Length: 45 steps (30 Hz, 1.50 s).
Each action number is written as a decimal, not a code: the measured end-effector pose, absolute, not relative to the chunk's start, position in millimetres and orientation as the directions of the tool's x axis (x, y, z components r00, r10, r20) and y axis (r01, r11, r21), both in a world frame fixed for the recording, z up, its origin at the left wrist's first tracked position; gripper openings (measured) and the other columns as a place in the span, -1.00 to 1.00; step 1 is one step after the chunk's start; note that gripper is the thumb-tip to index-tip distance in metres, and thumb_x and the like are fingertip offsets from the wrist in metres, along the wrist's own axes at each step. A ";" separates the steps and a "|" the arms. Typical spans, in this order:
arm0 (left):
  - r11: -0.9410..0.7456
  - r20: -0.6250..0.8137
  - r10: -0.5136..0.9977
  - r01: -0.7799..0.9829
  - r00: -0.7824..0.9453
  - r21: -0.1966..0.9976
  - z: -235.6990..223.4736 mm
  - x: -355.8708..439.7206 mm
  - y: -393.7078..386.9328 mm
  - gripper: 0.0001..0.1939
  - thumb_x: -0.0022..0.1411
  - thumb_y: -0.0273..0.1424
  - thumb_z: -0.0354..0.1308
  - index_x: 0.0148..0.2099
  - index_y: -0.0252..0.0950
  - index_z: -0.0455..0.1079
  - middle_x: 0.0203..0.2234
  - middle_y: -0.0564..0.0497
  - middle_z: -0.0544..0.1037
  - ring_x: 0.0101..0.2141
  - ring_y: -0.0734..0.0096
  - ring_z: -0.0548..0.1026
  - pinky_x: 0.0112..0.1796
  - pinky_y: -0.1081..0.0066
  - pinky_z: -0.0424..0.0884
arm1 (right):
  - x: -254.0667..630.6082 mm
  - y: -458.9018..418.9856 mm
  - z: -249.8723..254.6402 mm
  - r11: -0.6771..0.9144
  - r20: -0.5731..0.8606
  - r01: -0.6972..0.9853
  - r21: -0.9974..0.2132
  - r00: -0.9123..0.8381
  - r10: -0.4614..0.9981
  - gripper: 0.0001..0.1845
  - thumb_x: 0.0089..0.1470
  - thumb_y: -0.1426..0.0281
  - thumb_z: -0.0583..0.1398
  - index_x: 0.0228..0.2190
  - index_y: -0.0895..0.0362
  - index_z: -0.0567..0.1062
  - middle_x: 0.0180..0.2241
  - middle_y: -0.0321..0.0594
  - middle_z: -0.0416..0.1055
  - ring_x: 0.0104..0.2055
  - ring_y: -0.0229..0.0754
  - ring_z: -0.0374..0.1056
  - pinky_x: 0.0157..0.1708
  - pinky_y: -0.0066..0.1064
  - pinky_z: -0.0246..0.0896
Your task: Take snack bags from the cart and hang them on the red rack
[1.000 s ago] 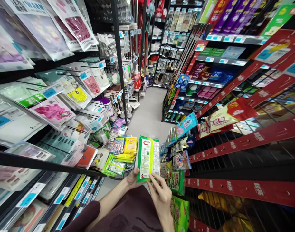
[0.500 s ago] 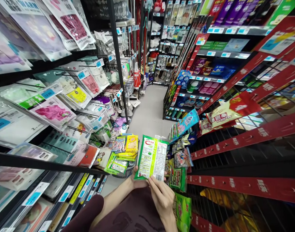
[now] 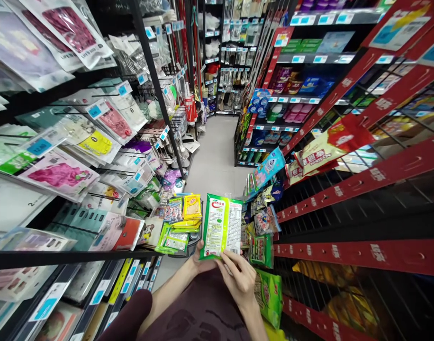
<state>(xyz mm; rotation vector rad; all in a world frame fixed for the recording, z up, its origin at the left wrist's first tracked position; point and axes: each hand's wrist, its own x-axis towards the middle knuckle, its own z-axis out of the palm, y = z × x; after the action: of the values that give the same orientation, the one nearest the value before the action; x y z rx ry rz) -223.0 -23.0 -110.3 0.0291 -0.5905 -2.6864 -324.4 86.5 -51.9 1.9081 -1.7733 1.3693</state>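
A green-and-white snack packet, its printed back with a barcode facing up, is held in front of my body. My left hand grips its lower left corner, with the thumb at the edge and the other fingers hidden beneath. At the lower right, my right hand has its fingers closed on the bottom edge by the barcode. Just left of the packet, yellow packets and green packets lie in a dark basket.
Hanging gloves and other packs fill the left rack. On the right, red-railed racks hold snack bags, among them a green bag close to my right arm. A grey floor aisle runs ahead to further shelves.
The view has shifted slightly, so the shelves sit a little further left and higher. Both hands keep their hold on the packet, and the right fingers have moved slightly along its lower edge.
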 end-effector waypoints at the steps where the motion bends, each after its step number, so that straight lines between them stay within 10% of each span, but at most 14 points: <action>1: -0.831 0.067 -0.382 0.375 -0.922 0.410 -110.9 -222.6 -23.8 -0.11 -0.04 0.13 0.16 0.19 -0.41 0.27 0.17 -0.26 0.30 0.24 -0.14 0.08 0.22 0.03 -0.07 | -325.0 86.1 -52.3 -0.246 0.708 -0.871 -0.425 -0.150 -0.690 -0.51 0.00 0.59 0.29 -0.01 0.06 0.47 -0.20 -0.12 0.52 -0.20 -0.16 0.46 -0.21 -0.34 0.38; 7: -0.744 0.016 -0.410 0.344 -0.912 0.573 -98.5 -228.9 -28.2 -0.04 -0.17 0.18 0.26 0.15 -0.36 0.32 0.14 -0.24 0.34 0.21 -0.17 0.14 0.21 0.04 0.02 | -329.3 82.9 -55.2 -0.112 0.659 -0.889 -0.443 -0.239 -0.713 -0.48 0.07 0.51 0.23 0.09 0.06 0.37 -0.14 -0.07 0.46 -0.14 -0.14 0.44 -0.21 -0.36 0.40; 12: -0.378 0.013 -0.683 0.369 -0.730 0.849 -77.9 -240.6 -29.7 -0.03 -0.13 -0.14 0.43 0.29 -0.15 0.09 0.20 -0.15 0.23 0.18 0.04 0.22 0.17 0.17 0.17 | -332.8 79.0 -60.3 -0.087 0.620 -0.744 -0.662 -0.479 -0.621 -0.55 0.09 0.53 0.18 0.04 0.10 0.38 -0.13 -0.05 0.43 -0.10 -0.12 0.42 -0.14 -0.30 0.38; 19: -0.227 0.042 -0.796 0.362 -0.604 0.904 -75.2 -228.7 -35.7 -0.32 0.07 -0.43 0.32 0.20 -0.14 0.15 0.07 -0.12 0.36 0.09 0.20 0.36 0.08 0.23 0.34 | -324.0 74.9 -67.3 -0.066 0.111 -0.089 -0.994 -0.808 -0.579 -0.80 0.05 0.31 0.27 -0.32 0.19 0.47 -0.51 -0.19 0.50 -0.49 -0.17 0.44 -0.40 -0.34 0.41; 24: -0.165 0.067 -0.840 0.373 -0.538 0.913 -78.5 -221.1 -38.4 -0.38 0.03 -0.46 0.35 0.11 -0.17 0.21 0.03 -0.12 0.37 0.05 0.17 0.39 0.00 0.23 0.42 | -322.4 69.1 -73.8 -0.173 -0.055 0.208 -0.963 -0.775 -0.629 -0.76 0.02 0.28 0.30 -0.34 0.18 0.42 -0.57 -0.25 0.48 -0.53 -0.18 0.43 -0.41 -0.35 0.37; 45: -0.208 0.025 -0.784 0.301 -0.620 0.931 -99.2 -237.1 -82.6 -0.41 -0.07 -0.44 0.40 0.03 -0.22 0.29 0.00 -0.11 0.37 -0.04 0.19 0.46 -0.08 0.26 0.48 | -334.4 39.5 -89.4 -0.265 -0.173 0.344 -0.901 -0.843 -0.509 -0.43 0.21 -0.03 -0.05 -0.37 0.18 0.47 -0.60 -0.16 0.45 -0.52 -0.11 0.43 -0.47 -0.31 0.35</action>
<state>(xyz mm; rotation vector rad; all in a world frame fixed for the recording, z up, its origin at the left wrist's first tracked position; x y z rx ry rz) -237.1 -82.6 -99.2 0.6076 -1.3147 -1.9031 -334.4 39.5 -89.4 0.2905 -2.0800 3.0306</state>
